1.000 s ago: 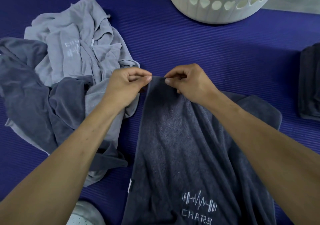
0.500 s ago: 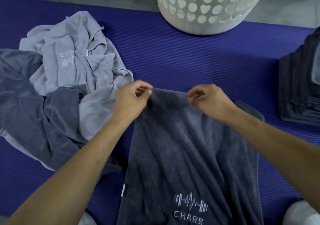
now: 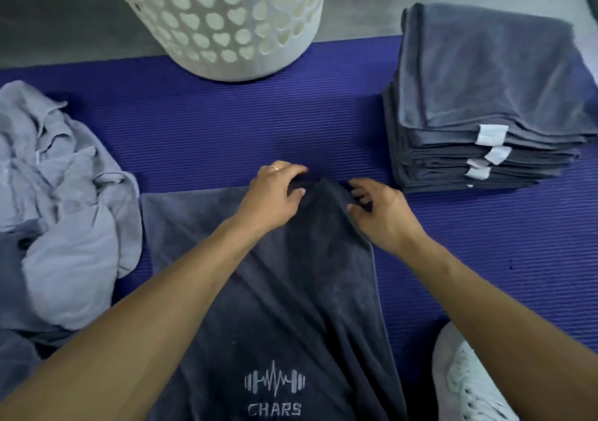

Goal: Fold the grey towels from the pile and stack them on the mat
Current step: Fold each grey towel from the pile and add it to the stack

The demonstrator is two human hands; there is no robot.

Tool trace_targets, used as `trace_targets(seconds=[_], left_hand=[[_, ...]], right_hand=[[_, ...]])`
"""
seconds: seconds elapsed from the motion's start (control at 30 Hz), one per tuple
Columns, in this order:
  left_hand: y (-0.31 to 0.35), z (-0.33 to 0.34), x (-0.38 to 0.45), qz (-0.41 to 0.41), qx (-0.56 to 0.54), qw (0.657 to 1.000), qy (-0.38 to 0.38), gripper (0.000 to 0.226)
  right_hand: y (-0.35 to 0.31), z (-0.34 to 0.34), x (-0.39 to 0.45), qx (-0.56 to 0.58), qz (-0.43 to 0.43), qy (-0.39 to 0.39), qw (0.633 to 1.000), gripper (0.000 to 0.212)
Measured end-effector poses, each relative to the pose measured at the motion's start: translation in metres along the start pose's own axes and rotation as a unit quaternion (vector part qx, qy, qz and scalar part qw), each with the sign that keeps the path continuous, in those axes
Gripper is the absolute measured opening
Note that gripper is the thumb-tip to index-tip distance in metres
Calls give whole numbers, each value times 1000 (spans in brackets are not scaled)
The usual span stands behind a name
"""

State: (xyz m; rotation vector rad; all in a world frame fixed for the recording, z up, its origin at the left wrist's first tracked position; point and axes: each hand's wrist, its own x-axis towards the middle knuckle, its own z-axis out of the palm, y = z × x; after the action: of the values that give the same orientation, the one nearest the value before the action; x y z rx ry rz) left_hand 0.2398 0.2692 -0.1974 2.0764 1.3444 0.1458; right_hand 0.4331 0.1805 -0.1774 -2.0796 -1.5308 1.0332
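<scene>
A dark grey towel with a CHARS logo lies lengthwise on the purple mat in front of me. My left hand and my right hand both pinch its far edge, close together, and the cloth bunches up between them. At the left lies the loose pile of light and dark grey towels. A neat stack of folded dark grey towels with white tags stands on the mat at the right.
A white laundry basket with heart-shaped holes stands at the mat's far edge, partly on the grey floor. A white shoe shows at the bottom right corner.
The view has swung right, bringing the folded stack into sight. My hands have carried the towel's far edge forward on the mat and drawn closer together, bunching the cloth.
</scene>
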Motion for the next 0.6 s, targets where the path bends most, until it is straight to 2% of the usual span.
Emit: trace_targets(seconds=[0.07, 0.13, 0.23, 0.33, 0.4, 0.6], left_hand=[[12, 10, 11, -8, 36, 999, -22, 46], [19, 17, 15, -8, 76, 996, -35, 41], [20, 18, 9, 29, 61, 998, 3, 19], [16, 16, -11, 77, 25, 996, 38, 8], [8, 15, -28, 86, 12, 995, 54, 9], [-18, 26, -54, 69, -18, 995, 65, 22]], right_hand=[[6, 0, -2, 17, 2, 5, 1000, 37], [13, 1, -7, 25, -11, 10, 1000, 28], [24, 3, -17, 42, -9, 19, 999, 25], [32, 2, -22, 110, 53, 60, 991, 19], [33, -2, -20, 148, 81, 60, 984, 19], [16, -3, -12, 251, 93, 2, 964, 20]])
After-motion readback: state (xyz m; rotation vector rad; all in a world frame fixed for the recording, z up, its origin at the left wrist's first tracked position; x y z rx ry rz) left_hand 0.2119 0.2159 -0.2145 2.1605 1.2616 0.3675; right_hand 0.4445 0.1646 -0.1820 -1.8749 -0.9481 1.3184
